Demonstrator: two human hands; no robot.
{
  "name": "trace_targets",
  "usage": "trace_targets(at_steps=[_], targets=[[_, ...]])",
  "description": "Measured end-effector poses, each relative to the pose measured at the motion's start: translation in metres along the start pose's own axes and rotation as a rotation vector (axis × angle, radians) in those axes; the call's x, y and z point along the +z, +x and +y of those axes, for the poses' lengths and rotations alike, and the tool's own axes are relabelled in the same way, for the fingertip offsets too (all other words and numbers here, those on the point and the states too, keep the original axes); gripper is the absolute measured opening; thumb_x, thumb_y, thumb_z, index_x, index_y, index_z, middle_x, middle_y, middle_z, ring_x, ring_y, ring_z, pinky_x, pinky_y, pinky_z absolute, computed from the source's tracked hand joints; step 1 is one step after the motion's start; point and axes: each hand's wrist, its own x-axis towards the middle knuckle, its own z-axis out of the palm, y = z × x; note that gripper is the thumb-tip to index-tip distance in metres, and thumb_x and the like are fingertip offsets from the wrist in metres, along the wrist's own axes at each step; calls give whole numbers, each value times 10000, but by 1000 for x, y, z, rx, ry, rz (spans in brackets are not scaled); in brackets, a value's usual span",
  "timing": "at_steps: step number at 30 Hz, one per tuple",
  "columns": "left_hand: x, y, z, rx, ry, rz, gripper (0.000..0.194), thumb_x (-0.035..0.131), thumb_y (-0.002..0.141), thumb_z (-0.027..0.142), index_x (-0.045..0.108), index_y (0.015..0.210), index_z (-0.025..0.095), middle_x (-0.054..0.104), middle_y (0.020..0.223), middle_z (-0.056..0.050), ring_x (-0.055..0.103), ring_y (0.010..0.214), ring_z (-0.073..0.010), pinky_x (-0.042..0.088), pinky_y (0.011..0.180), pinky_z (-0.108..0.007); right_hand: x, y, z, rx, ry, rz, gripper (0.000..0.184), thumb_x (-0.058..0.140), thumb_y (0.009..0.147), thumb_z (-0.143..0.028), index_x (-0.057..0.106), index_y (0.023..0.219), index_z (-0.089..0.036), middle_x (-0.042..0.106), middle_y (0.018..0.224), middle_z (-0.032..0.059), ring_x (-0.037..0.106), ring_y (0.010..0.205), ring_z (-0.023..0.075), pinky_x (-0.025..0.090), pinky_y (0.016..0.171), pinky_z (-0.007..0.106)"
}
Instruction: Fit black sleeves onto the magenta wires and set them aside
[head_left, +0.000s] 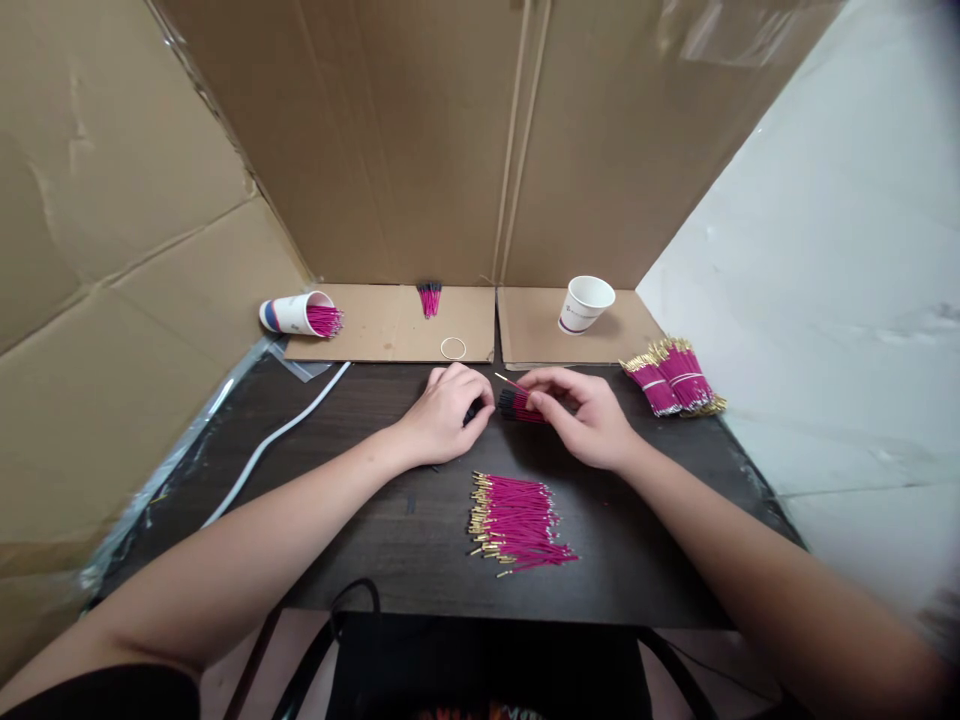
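Observation:
Between the thumb and fingers of my right hand (581, 415) are thin magenta wires (523, 404) with black ends pointing left. One wire with a bare gold tip (505, 379) sticks out above them. Close by on the left, my left hand (454, 412) is curled with thumb and fingertips drawn together. Something small and black (473, 410) shows inside its grip, mostly hidden by the fingers. Nearer to me on the dark table lies a loose row of magenta wires (517, 515), gold ends to the left and silvery ends to the right.
A tipped paper cup (289, 315) holds more magenta wires at the left. On the cardboard strip (367, 320) lie black-ended wires (429, 298) and a rubber band (453, 348). An upright paper cup (586, 303) stands right. Banded wire bundles (671, 375) lie far right. A white cable (277, 430) crosses the left.

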Motion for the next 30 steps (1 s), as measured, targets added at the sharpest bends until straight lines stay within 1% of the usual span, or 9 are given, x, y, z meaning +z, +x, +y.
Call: trace_targets(at_steps=[2,4,7,9,12,16,20,25,30], targets=[[1,1,0,-5,-25,35,56,633,1073,227,670,1032,219,799,1119,-72,693,1132,-290,473,1073,-507,1,1,8,-8,-82,134,215,678,1086,-365,827,1134,-218,847,1009,76,784,851,223,657,819,388],[3,1,-1,-24,-64,95,82,630,1083,238,681,1023,216,797,1043,-61,712,1045,-269,509,1045,-487,2,1,14,-14,-132,205,203,677,1073,-345,837,1102,-222,854,1015,77,790,863,232,655,848,403],[5,1,0,-68,-154,193,105,655,1087,258,722,1021,212,787,992,-55,729,959,-240,569,974,-439,4,1,18,-19,-136,232,189,670,1063,-314,833,1077,-220,845,968,64,784,839,226,645,843,392],[6,1,1,-91,-216,247,95,684,1080,259,759,1048,210,794,1011,-59,746,955,-231,597,951,-420,6,0,18,-24,-138,233,179,667,1061,-305,826,1066,-221,845,978,63,783,845,227,640,842,389],[7,2,2,-106,-265,302,104,710,1074,249,797,1111,208,813,1059,-72,772,985,-232,625,967,-427,8,-2,19,-43,-161,222,167,661,1061,-292,814,1052,-223,849,1004,64,787,866,231,636,848,390],[8,3,0,-95,-270,316,135,713,1077,236,821,1152,208,840,1108,-87,786,1045,-251,637,1008,-460,9,-2,19,-80,-181,204,161,650,1057,-253,808,1042,-224,850,1009,61,787,878,230,629,851,388],[9,4,-2,-83,-261,316,139,717,1081,233,839,1144,209,856,1131,-87,790,1080,-265,627,1035,-482,9,-1,19,-92,-190,213,157,655,1061,-243,810,1046,-227,851,1012,59,792,887,232,633,864,387],[9,4,-2,-65,-243,322,125,721,1081,234,842,1094,208,858,1092,-80,791,1047,-263,625,1006,-461,9,-1,19,-104,-188,220,154,662,1062,-234,815,1051,-230,851,1007,51,794,886,223,634,857,366],[8,4,-2,-48,-252,315,110,726,1087,225,834,1093,210,853,1086,-70,786,1046,-256,613,1005,-449,11,-1,18,-110,-194,222,164,655,1066,-243,817,1043,-236,851,1007,53,791,880,227,636,845,376]])
